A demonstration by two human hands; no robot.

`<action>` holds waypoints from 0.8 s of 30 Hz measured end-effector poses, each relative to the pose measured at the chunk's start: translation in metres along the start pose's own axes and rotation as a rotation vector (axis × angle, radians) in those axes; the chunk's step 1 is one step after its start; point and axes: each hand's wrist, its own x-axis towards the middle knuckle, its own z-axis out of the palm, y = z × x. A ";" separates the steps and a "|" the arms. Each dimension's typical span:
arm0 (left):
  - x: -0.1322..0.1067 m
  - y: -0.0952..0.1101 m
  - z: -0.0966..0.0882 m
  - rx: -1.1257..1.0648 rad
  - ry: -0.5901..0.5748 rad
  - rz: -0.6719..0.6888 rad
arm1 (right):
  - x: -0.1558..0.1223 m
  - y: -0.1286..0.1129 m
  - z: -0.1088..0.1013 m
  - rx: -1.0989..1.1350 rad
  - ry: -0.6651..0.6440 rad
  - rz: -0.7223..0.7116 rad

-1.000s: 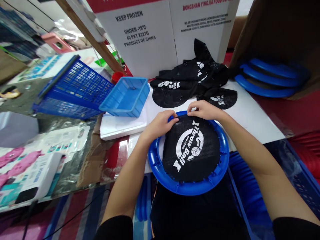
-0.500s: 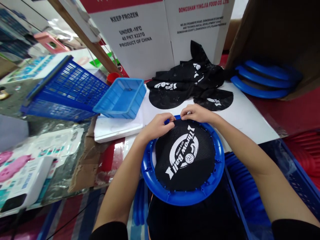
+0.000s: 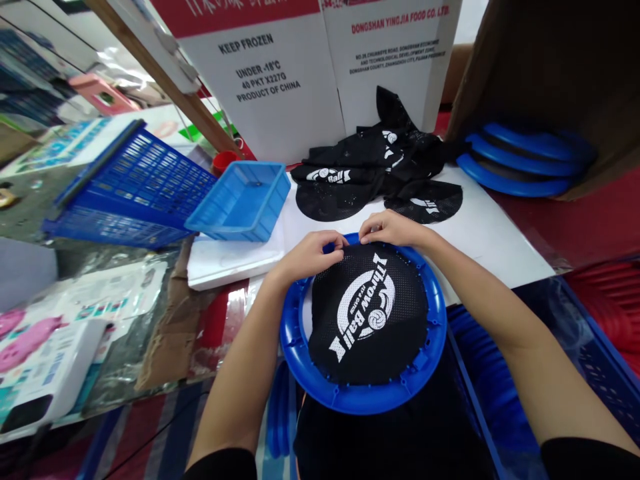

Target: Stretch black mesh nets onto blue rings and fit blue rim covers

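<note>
A blue plastic ring with small pegs round its inner edge lies tilted before me, partly over the table edge. Black mesh fabric printed "Throw Ball" stretches across most of it; a gap shows at the left side. At the ring's far edge, my left hand pinches the mesh rim between thumb and fingers. Close beside it, my right hand also has its fingertips closed on the mesh edge. The pegs under both sets of fingertips are hidden.
Loose black mesh pieces lie behind the ring on the white tabletop. At left stand a light-blue tray and a blue basket. Blue rings sit in a box at right. A blue crate stands lower right.
Both hands stay at the ring's far edge, with only small finger shifts; the left fingers have moved slightly along the mesh. The whole view has shifted slightly.
</note>
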 end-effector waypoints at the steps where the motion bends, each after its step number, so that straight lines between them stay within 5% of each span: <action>1: 0.000 -0.001 0.000 0.006 -0.006 0.002 | -0.001 -0.001 -0.002 0.022 -0.009 0.013; 11: 0.001 -0.005 -0.001 0.070 -0.036 0.060 | -0.019 -0.014 -0.037 -0.043 -0.176 0.050; 24: -0.006 -0.015 -0.012 0.127 -0.055 0.148 | -0.023 -0.019 -0.039 -0.213 -0.289 0.127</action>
